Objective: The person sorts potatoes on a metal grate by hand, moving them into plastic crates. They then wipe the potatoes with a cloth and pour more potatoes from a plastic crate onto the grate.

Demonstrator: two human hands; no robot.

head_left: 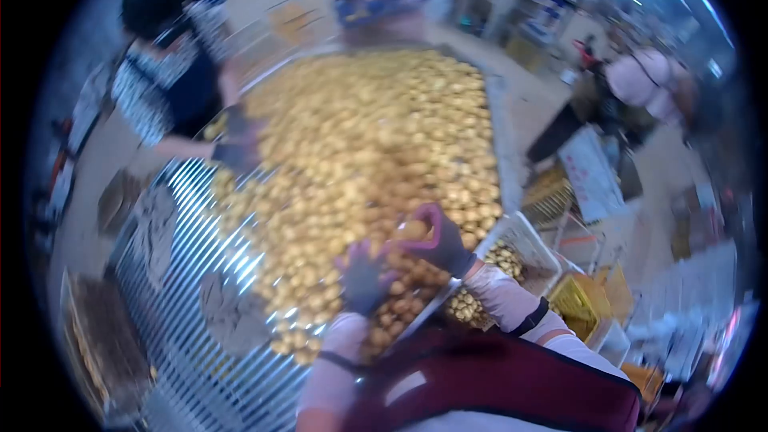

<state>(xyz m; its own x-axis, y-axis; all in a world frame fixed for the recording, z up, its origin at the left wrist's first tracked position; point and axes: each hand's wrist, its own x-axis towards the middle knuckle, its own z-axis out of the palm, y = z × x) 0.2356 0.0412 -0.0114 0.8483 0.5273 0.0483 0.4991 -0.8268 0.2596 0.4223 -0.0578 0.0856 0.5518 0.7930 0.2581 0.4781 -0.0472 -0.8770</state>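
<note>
Head view, blurred by motion. A large metal sorting table (192, 272) with a slatted surface carries a broad heap of small golden-brown round pieces (360, 144). The person's right hand (436, 240), in a dark glove with pink edging, is curled around one piece (410, 230) at the near right edge of the heap. The left hand (364, 276), gloved alike, rests palm-down on the pieces just beside it, fingers spread; whether it grips anything cannot be told. A white crate (520, 244) holding more pieces sits near right, below the table edge. At the far left a co-worker's gloved hand (236, 148) reaches into the heap.
</note>
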